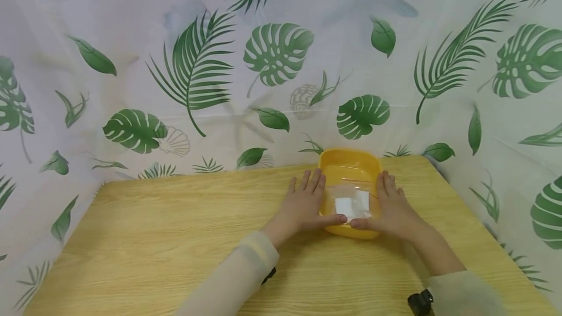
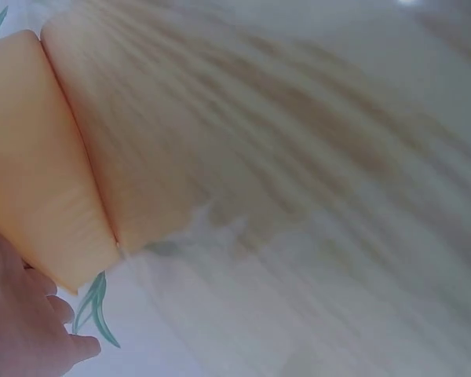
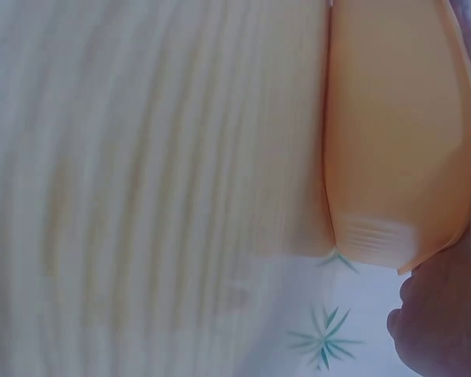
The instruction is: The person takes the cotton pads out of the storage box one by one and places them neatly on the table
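A yellow plastic bin [image 1: 351, 159] stands on the wooden table, close to its back edge. Inside lie clear plastic bags [image 1: 344, 191] with white rectangular patches. My left hand [image 1: 304, 205] rests along the bin's left side, fingers straight and pointing away from me. Along the right side lies my right hand [image 1: 395, 211], its fingers also straight. Both thumbs reach inward over the near end of the bin, tips close together. The left wrist view shows the bin's outer wall [image 2: 43, 157] with fingertips at its rim; the right wrist view shows the opposite wall [image 3: 400, 133] likewise.
The wood-grain table [image 1: 184, 238] stretches out to the left of the bin. A leaf-patterned cloth [image 1: 272, 96] hangs behind the table and along its sides. Black wrist devices [image 1: 420, 302] show at the sleeves.
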Demonstrator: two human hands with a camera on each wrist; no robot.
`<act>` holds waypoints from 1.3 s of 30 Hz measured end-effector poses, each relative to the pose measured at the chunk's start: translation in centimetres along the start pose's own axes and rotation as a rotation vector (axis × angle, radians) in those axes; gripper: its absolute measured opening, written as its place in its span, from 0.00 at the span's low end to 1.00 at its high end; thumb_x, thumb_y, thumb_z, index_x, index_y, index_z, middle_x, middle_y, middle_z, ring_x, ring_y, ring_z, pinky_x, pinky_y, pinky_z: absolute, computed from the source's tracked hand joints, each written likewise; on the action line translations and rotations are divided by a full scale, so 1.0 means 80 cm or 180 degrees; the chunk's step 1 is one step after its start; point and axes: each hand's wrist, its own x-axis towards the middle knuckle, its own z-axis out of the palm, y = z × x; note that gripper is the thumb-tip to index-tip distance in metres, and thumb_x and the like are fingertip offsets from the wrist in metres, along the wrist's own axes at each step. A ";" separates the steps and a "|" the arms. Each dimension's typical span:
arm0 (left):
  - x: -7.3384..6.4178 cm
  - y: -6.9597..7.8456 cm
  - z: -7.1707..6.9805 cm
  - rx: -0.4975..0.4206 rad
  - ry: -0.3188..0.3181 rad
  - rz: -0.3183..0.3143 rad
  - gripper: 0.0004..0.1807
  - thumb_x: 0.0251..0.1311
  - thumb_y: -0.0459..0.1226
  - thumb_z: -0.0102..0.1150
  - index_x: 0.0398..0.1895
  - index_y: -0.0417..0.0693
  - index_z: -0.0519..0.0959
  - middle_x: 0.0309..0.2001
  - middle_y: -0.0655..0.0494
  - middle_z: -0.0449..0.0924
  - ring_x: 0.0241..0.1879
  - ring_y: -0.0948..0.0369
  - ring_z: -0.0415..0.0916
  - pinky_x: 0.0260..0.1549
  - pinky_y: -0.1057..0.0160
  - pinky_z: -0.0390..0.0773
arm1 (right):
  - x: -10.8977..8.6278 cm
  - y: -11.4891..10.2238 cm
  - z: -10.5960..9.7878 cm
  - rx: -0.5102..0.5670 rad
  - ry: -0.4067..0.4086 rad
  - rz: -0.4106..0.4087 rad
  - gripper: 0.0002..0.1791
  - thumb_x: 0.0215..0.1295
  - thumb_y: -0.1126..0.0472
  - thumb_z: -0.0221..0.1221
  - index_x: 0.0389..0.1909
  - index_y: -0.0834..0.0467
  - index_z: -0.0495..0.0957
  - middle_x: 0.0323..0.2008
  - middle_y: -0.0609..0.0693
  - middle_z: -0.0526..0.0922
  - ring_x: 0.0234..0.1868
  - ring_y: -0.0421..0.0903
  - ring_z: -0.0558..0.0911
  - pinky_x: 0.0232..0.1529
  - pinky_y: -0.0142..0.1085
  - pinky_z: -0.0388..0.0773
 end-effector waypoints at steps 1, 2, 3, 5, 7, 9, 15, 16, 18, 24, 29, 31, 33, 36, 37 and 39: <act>-0.003 -0.003 0.000 0.0041 0.0010 -0.0010 0.68 0.48 0.84 0.27 0.81 0.46 0.40 0.82 0.52 0.33 0.80 0.51 0.31 0.76 0.42 0.40 | 0.001 -0.004 0.002 -0.0008 -0.0005 -0.0002 0.81 0.46 0.23 0.64 0.75 0.68 0.23 0.76 0.63 0.18 0.76 0.70 0.28 0.71 0.69 0.36; -0.005 -0.007 0.000 0.0091 0.0025 -0.0020 0.68 0.48 0.84 0.27 0.81 0.46 0.40 0.82 0.51 0.33 0.80 0.51 0.31 0.76 0.43 0.40 | 0.003 -0.007 0.003 -0.0025 0.0001 -0.0013 0.81 0.46 0.22 0.64 0.75 0.69 0.24 0.76 0.63 0.18 0.76 0.69 0.28 0.71 0.68 0.36; -0.007 -0.010 0.000 0.0133 0.0036 -0.0022 0.68 0.48 0.84 0.26 0.81 0.46 0.40 0.82 0.51 0.33 0.80 0.51 0.31 0.76 0.43 0.40 | 0.004 -0.011 0.004 -0.0037 0.0010 -0.0028 0.81 0.46 0.22 0.64 0.75 0.69 0.24 0.76 0.63 0.19 0.77 0.68 0.28 0.72 0.68 0.36; -0.011 -0.015 -0.003 0.0188 0.0057 -0.0017 0.67 0.49 0.84 0.25 0.81 0.45 0.40 0.82 0.50 0.34 0.80 0.51 0.32 0.76 0.44 0.39 | 0.006 -0.018 0.005 -0.0045 0.0017 -0.0033 0.81 0.45 0.21 0.63 0.75 0.69 0.24 0.76 0.62 0.18 0.77 0.67 0.28 0.72 0.67 0.35; -0.015 -0.018 -0.005 0.0238 0.0061 0.0004 0.67 0.50 0.83 0.24 0.81 0.44 0.41 0.81 0.49 0.34 0.80 0.51 0.33 0.76 0.46 0.39 | 0.007 -0.022 0.006 -0.0061 0.0019 -0.0047 0.81 0.45 0.21 0.63 0.75 0.69 0.23 0.76 0.62 0.18 0.77 0.66 0.28 0.72 0.66 0.34; -0.019 -0.020 -0.008 0.0273 0.0050 0.0000 0.67 0.50 0.83 0.24 0.81 0.43 0.42 0.81 0.48 0.34 0.80 0.51 0.33 0.77 0.47 0.39 | 0.008 -0.026 0.008 -0.0052 0.0023 -0.0046 0.82 0.45 0.20 0.63 0.75 0.69 0.23 0.76 0.62 0.17 0.77 0.68 0.28 0.72 0.67 0.33; -0.034 -0.025 -0.013 0.0290 0.0019 -0.0010 0.68 0.51 0.83 0.26 0.80 0.40 0.43 0.81 0.45 0.36 0.80 0.50 0.32 0.77 0.46 0.40 | 0.008 -0.034 0.017 0.0009 0.0014 -0.0050 0.82 0.44 0.21 0.63 0.75 0.69 0.24 0.76 0.63 0.17 0.75 0.72 0.29 0.71 0.68 0.34; -0.036 -0.026 -0.012 0.0290 0.0024 -0.0012 0.68 0.51 0.83 0.25 0.80 0.40 0.43 0.81 0.45 0.36 0.80 0.50 0.32 0.77 0.46 0.40 | 0.008 -0.035 0.018 0.0015 0.0019 -0.0066 0.82 0.44 0.21 0.64 0.75 0.69 0.24 0.76 0.63 0.18 0.76 0.71 0.29 0.72 0.68 0.34; -0.040 -0.029 -0.010 0.0289 0.0030 -0.0026 0.68 0.50 0.83 0.25 0.80 0.40 0.43 0.81 0.45 0.36 0.80 0.50 0.32 0.77 0.46 0.39 | 0.008 -0.038 0.021 -0.0001 0.0021 -0.0096 0.82 0.44 0.20 0.63 0.75 0.70 0.25 0.76 0.64 0.18 0.76 0.69 0.30 0.72 0.67 0.33; -0.053 -0.036 -0.009 0.0267 0.0043 -0.0085 0.69 0.49 0.84 0.26 0.80 0.40 0.43 0.81 0.44 0.37 0.80 0.48 0.32 0.77 0.47 0.39 | 0.011 -0.048 0.029 -0.0020 -0.0007 -0.0134 0.83 0.42 0.19 0.63 0.76 0.70 0.27 0.76 0.63 0.19 0.78 0.65 0.29 0.73 0.65 0.32; -0.064 -0.041 -0.013 0.0275 0.0077 -0.0090 0.68 0.50 0.83 0.27 0.80 0.39 0.44 0.81 0.43 0.38 0.80 0.48 0.33 0.77 0.47 0.40 | 0.013 -0.055 0.034 -0.0034 0.0004 -0.0216 0.82 0.43 0.18 0.62 0.76 0.70 0.28 0.77 0.63 0.20 0.78 0.63 0.27 0.73 0.65 0.33; -0.067 -0.043 -0.014 0.0268 0.0086 -0.0086 0.68 0.50 0.83 0.27 0.80 0.38 0.44 0.80 0.43 0.37 0.80 0.48 0.33 0.77 0.47 0.41 | 0.013 -0.059 0.035 -0.0040 0.0002 -0.0251 0.81 0.43 0.18 0.61 0.76 0.69 0.28 0.77 0.63 0.20 0.78 0.62 0.27 0.73 0.65 0.32; -0.071 -0.046 -0.014 0.0255 0.0088 -0.0083 0.68 0.51 0.83 0.27 0.80 0.38 0.44 0.80 0.43 0.36 0.80 0.48 0.32 0.77 0.47 0.41 | 0.014 -0.062 0.037 -0.0061 0.0006 -0.0274 0.81 0.43 0.18 0.61 0.77 0.69 0.29 0.77 0.63 0.21 0.78 0.62 0.28 0.74 0.65 0.33; -0.076 -0.052 -0.015 0.0236 0.0088 -0.0088 0.68 0.51 0.83 0.27 0.80 0.38 0.43 0.81 0.43 0.35 0.80 0.48 0.31 0.77 0.47 0.40 | 0.014 -0.069 0.040 -0.0078 0.0006 -0.0288 0.81 0.42 0.17 0.61 0.77 0.68 0.30 0.77 0.63 0.23 0.78 0.64 0.30 0.74 0.65 0.33; -0.078 -0.053 -0.014 0.0220 0.0084 -0.0094 0.68 0.51 0.83 0.27 0.80 0.38 0.43 0.81 0.43 0.35 0.80 0.49 0.30 0.77 0.47 0.40 | 0.014 -0.071 0.041 -0.0087 0.0010 -0.0292 0.81 0.42 0.17 0.61 0.77 0.68 0.30 0.78 0.64 0.23 0.78 0.64 0.30 0.74 0.65 0.34; -0.081 -0.056 -0.014 0.0205 0.0094 -0.0098 0.68 0.51 0.83 0.28 0.80 0.38 0.43 0.81 0.43 0.36 0.80 0.49 0.28 0.77 0.47 0.39 | 0.015 -0.076 0.042 -0.0085 0.0006 -0.0298 0.81 0.41 0.17 0.61 0.77 0.68 0.31 0.78 0.64 0.24 0.78 0.64 0.31 0.74 0.65 0.34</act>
